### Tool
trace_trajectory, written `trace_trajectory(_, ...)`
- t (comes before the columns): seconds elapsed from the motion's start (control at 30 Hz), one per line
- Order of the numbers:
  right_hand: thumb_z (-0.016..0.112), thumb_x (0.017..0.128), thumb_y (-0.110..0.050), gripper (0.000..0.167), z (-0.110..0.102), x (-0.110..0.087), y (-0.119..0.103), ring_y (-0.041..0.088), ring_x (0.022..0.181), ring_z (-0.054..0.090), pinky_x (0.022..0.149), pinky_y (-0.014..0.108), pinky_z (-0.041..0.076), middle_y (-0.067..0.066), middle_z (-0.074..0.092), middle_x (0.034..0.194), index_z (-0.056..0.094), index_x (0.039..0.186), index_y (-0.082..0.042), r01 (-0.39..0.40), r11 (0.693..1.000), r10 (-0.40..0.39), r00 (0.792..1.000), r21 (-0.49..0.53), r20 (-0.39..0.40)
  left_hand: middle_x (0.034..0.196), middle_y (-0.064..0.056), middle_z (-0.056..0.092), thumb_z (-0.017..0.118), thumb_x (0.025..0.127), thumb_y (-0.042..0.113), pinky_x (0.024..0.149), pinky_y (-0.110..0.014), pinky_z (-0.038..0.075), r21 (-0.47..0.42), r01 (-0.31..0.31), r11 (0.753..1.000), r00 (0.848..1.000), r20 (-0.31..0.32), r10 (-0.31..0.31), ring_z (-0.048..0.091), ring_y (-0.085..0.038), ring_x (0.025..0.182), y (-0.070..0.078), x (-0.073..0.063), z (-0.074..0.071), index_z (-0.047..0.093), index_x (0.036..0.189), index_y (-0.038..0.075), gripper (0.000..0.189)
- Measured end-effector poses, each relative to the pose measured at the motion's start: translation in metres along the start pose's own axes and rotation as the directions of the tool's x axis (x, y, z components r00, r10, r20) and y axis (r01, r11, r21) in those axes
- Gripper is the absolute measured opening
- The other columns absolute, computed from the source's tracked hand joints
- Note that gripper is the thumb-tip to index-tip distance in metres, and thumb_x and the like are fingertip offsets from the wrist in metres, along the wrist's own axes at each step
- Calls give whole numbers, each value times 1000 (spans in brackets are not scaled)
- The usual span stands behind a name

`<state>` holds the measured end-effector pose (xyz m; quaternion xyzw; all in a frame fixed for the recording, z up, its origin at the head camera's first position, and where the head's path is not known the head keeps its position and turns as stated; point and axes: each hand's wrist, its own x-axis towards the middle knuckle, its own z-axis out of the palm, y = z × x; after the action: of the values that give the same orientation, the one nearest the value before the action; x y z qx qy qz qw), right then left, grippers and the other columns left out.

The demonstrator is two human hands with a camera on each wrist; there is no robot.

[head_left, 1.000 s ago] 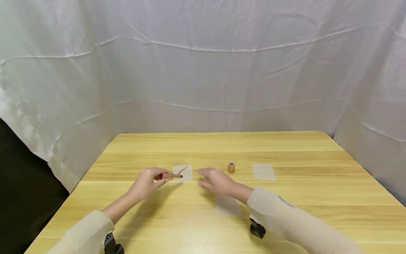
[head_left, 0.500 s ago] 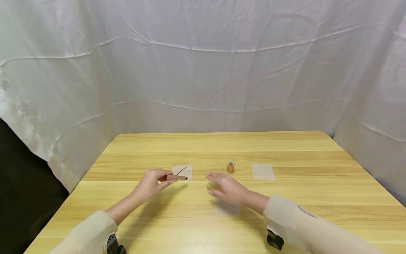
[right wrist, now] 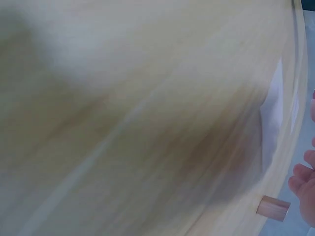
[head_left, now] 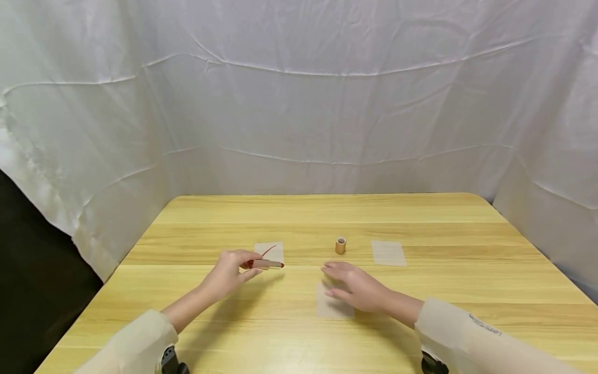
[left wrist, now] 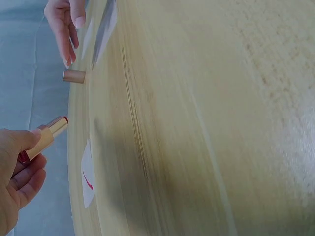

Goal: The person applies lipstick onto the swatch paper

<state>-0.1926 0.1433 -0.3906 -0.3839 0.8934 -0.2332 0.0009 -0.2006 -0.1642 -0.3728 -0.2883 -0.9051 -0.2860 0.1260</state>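
My left hand (head_left: 227,272) pinches a lipstick (head_left: 267,264) between thumb and fingers, its red tip pointing right. It is held level over the table, close to the front edge of a white paper square (head_left: 275,250) that bears a red stroke. In the left wrist view the lipstick (left wrist: 45,140) shows a gold-toned body. My right hand (head_left: 359,289) holds nothing; its fingers are extended and loosely spread over the nearer paper square (head_left: 329,309), covering part of it. Beyond its fingertips, the gold lipstick cap (head_left: 340,248) stands upright, hollow end up.
Another white paper square (head_left: 389,253) lies to the right of the cap. Everything rests on a light wood table (head_left: 299,213), with a white cloth curtain (head_left: 327,114) hanging behind and along both sides.
My right hand has drawn back to the right and nearer, away from the left hand. My left hand has shifted slightly right with the lipstick. The cap and papers stay put.
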Motion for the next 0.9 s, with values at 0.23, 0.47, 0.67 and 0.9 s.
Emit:
trace_trajectory(0.23,61,89,-20,51,-2,-16,2,39,125,44,102,51,37,24,47,136,48,130,7,-20,1000,21,999,-3,34,91,-12,71,73,77,7,64,-25,55,-12,-15,1000,1000,2,15,64,-12,72,5,1,3,70,95,-1,19)
trace_trajectory(0.47,61,89,-22,50,-2,-29,6,39,125,45,99,52,39,24,49,134,50,128,7,-10,1000,10,1000,-11,30,88,-10,71,73,77,8,64,-22,54,-12,-32,999,999,-5,32,63,-11,72,11,2,8,70,94,0,19)
trace_trajectory(0.67,60,90,-24,50,-3,-36,9,40,123,46,97,52,40,25,49,134,51,128,7,-4,1000,5,1000,-16,30,85,-8,70,73,77,8,64,-23,54,-56,-57,997,998,-1,57,62,-9,71,17,3,13,70,93,0,18)
trace_trajectory(0.9,60,90,-27,50,-2,-41,12,39,123,48,96,52,41,23,50,133,51,128,5,3,1000,-2,999,-27,36,87,-9,71,72,78,10,65,-24,55,-81,-62,995,998,26,64,63,-10,72,24,3,20,70,97,0,21)
